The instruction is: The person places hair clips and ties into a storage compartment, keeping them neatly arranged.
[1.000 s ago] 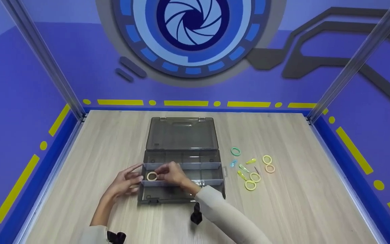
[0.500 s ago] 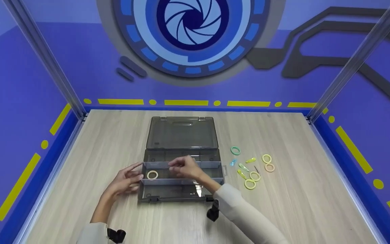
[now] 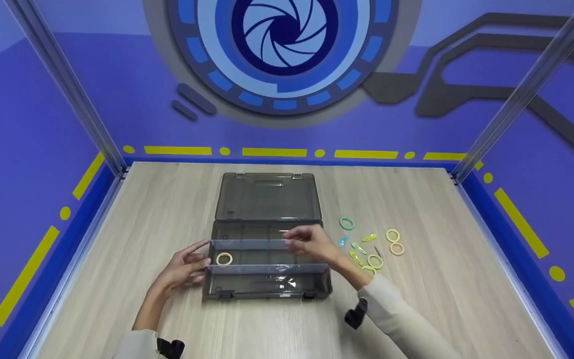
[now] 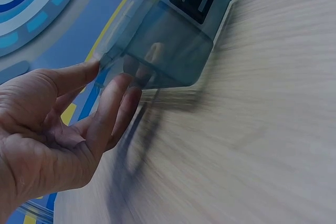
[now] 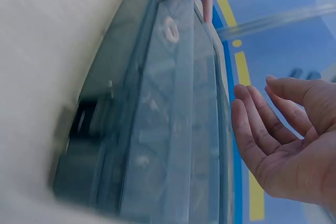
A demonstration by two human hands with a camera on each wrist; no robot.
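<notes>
Apparently between placements: right hand [image 3: 312, 242] empty, fingers loose over organizer box [image 3: 247, 285]; left hand [image 3: 182, 269], relaxed, touches its side. Cream hair tie [image 3: 231, 259] in middle compartment [image 3: 257, 257]; next likely calls for pinching loose hair clips [image 3: 358, 248].

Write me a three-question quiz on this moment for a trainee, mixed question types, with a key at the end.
1. Multiple choice: which row of the box has the pale ring in it?
A) front, nearest the person
B) middle
C) back, next to the lid

2. True or false: the right hand is holding a hair clip.

3. Fill in the blank: among the loose rings beside the box, the one farthest back is ____.

Key: 1. B; 2. False, its fingers are empty; 3. green.
</notes>
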